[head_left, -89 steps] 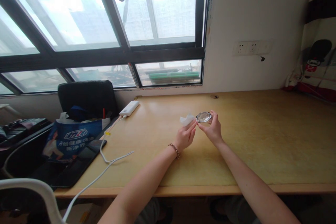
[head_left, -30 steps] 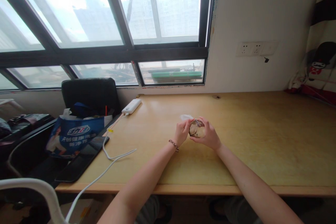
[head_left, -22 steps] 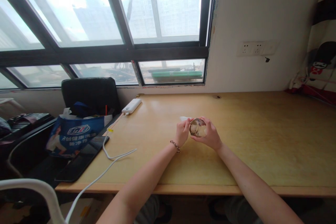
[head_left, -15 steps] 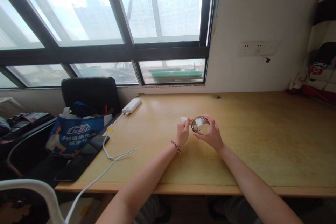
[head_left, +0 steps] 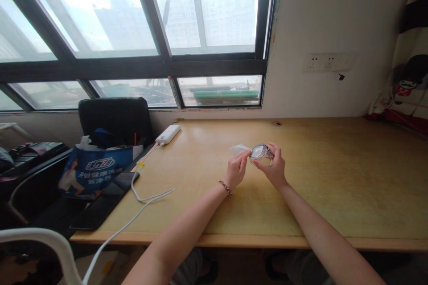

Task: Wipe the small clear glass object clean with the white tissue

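Note:
My right hand [head_left: 276, 167] is wrapped round a small clear glass [head_left: 259, 151], its round mouth tilted up toward me. Something whitish shows through or inside the glass; I cannot make out which. My left hand [head_left: 236, 169], with a beaded bracelet at the wrist, is closed with its fingertips against the left side of the rim. A crumpled white tissue [head_left: 238, 148] sticks out behind the left fingers, which appear to pinch it. Both hands are above the middle of the wooden desk [head_left: 334, 178].
Left on the desk are a white power bank [head_left: 167, 134], its white cable [head_left: 147, 200] and a black tablet-like slab [head_left: 105, 202] at the edge. Beyond that edge, a blue bag [head_left: 96, 169] sits on a black chair [head_left: 113, 116]. A window and wall bound the back.
The glass has tipped and shifted slightly right and up, its mouth now looking flatter. My left hand has moved right with it, and more of the white tissue shows.

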`<state>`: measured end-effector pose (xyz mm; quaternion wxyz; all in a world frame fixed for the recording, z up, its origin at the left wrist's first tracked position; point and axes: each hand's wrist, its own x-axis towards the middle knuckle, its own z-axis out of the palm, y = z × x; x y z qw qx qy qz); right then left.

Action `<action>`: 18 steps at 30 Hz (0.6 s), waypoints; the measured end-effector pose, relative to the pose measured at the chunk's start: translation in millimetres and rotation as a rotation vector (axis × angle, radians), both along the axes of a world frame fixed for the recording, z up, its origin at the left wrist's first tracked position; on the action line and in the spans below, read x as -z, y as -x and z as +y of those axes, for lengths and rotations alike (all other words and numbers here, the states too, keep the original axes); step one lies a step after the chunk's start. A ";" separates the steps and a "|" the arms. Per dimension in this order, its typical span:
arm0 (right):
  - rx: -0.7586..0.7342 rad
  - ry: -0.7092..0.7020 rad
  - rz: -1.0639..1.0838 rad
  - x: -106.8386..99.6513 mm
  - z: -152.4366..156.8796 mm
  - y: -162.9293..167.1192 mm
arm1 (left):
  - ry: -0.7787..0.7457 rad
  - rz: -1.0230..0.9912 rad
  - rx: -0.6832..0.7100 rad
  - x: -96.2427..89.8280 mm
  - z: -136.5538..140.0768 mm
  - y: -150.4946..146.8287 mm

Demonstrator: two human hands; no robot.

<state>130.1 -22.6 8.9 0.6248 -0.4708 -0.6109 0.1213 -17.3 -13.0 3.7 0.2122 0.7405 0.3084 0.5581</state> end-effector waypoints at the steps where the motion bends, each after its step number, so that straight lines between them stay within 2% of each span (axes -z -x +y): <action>1: -0.008 0.012 0.017 -0.3 0.0 -0.1 | -0.010 0.007 0.003 -0.2 -0.3 0.2; 10: -0.048 0.028 0.061 -0.2 -0.8 1.3 | -0.114 0.063 0.121 -7.2 -8.3 1.5; 18: -0.133 0.070 0.119 4.4 0.5 2.9 | -0.070 0.057 0.119 -7.1 -6.7 1.5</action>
